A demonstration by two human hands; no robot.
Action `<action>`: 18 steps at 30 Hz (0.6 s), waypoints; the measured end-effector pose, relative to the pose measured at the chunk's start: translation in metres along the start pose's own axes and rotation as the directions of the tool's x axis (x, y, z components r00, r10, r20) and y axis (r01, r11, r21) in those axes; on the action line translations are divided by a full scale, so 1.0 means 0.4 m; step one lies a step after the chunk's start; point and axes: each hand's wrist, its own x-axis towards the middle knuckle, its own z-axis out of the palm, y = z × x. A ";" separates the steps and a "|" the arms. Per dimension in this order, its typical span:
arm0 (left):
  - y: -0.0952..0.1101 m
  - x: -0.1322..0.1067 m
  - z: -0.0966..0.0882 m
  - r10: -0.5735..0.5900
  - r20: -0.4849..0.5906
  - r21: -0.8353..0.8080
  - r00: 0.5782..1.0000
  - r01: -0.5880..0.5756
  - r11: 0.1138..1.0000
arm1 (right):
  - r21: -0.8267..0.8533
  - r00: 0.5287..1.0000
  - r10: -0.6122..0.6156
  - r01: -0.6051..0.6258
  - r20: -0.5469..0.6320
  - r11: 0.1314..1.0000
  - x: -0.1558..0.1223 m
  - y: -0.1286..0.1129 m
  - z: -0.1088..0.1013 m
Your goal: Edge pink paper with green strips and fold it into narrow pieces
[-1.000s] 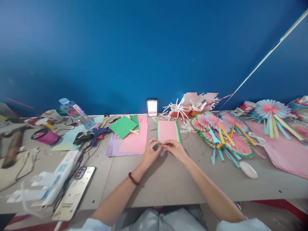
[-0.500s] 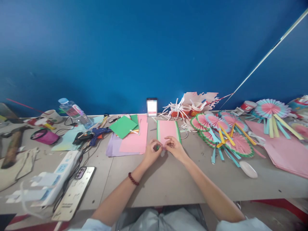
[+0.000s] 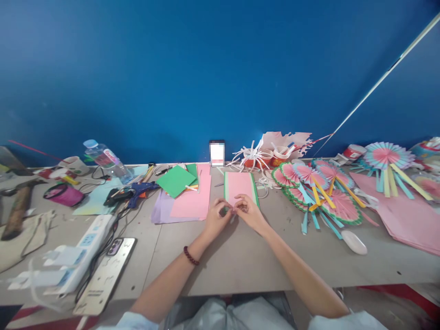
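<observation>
Midway along the desk (image 3: pixel 247 266), toward its back edge, lay a green-bordered pink paper sheet (image 3: pixel 239 184). The left hand (image 3: pixel 217 219) and right hand (image 3: pixel 252 215), thumbs and forefingers together, pinched its near end. Pleated paper fans (image 3: pixel 343 207) lay toward the desk's right edge.

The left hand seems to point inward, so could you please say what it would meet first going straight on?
Most likely the right hand, just ahead of the left hand by the near end of the green-edged pink sheet; whether they touch is unclear.
</observation>
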 end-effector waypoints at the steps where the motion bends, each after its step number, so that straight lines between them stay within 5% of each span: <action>1: 0.000 0.000 0.000 -0.004 -0.001 -0.002 1.000 0.004 1.000 | 0.003 1.000 -0.002 0.002 0.000 1.000 -0.001 -0.001 0.000; 18: 0.003 -0.005 0.001 0.107 -0.016 0.074 0.994 -0.105 0.992 | 0.028 0.999 -0.037 0.036 0.029 0.999 0.000 -0.005 0.002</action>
